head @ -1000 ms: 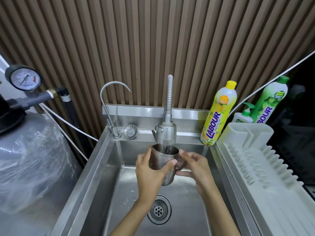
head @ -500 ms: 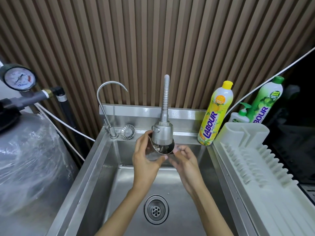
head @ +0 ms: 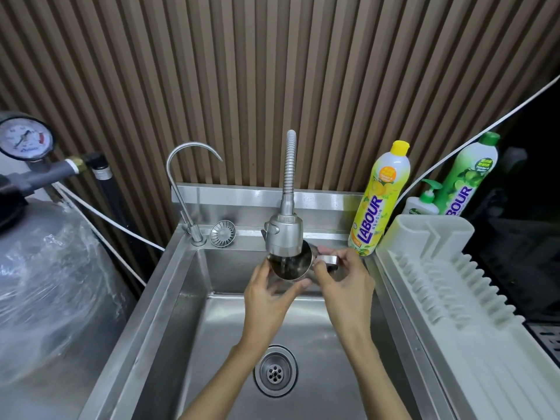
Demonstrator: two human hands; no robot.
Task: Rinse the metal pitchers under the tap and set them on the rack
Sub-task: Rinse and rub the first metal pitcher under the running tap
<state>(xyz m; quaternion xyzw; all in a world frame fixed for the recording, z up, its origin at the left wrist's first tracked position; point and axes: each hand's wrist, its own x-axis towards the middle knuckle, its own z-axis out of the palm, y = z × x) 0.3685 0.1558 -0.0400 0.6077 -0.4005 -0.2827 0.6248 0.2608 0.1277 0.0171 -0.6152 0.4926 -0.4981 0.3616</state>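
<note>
Pitcher (head: 292,265) now tipped mouth-toward-camera, under the tap (head: 285,237). Left hand (head: 266,301) cups its body, right hand (head: 342,286) pinches the handle. Rinse step; next: drain, then carry right to the rack (head: 454,298).

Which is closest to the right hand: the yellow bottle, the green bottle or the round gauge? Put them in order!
From the right hand, in the head view:
1. Yellow bottle, just behind it, to the right.
2. Green bottle, farther right, behind the rack.
3. Round gauge, far left.
</note>
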